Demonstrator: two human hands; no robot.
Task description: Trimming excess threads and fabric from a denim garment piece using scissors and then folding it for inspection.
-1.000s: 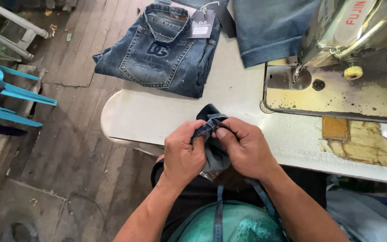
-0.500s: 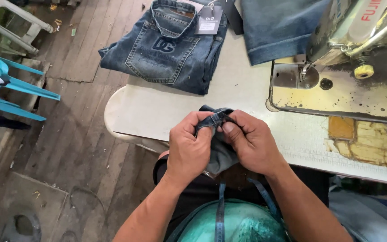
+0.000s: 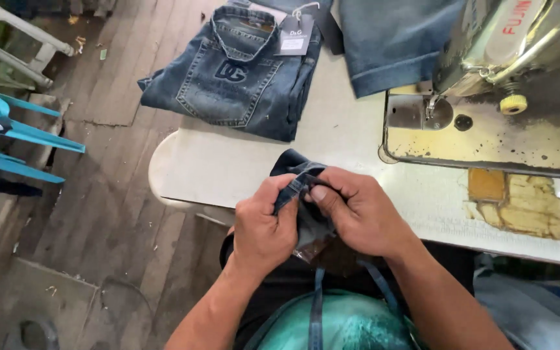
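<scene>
A small piece of dark blue denim (image 3: 301, 170) is pinched between both hands at the near edge of the white table (image 3: 241, 168). My left hand (image 3: 262, 227) grips its left side with thumb and fingers. My right hand (image 3: 358, 210) holds the right side, thumb pressing on a folded strip at the top. The lower part of the denim hangs down between the hands, mostly hidden.
Folded blue jeans (image 3: 234, 71) with a hanging tag lie at the table's far left. Another denim garment (image 3: 393, 42) lies under a sewing machine (image 3: 507, 45) at the back right. A turquoise chair (image 3: 14, 129) and a white chair (image 3: 8, 45) stand on the wooden floor at the left.
Both hands have kept hold of the denim piece, shifting their fingers slightly along it. The view has moved a little, nothing else differs.
</scene>
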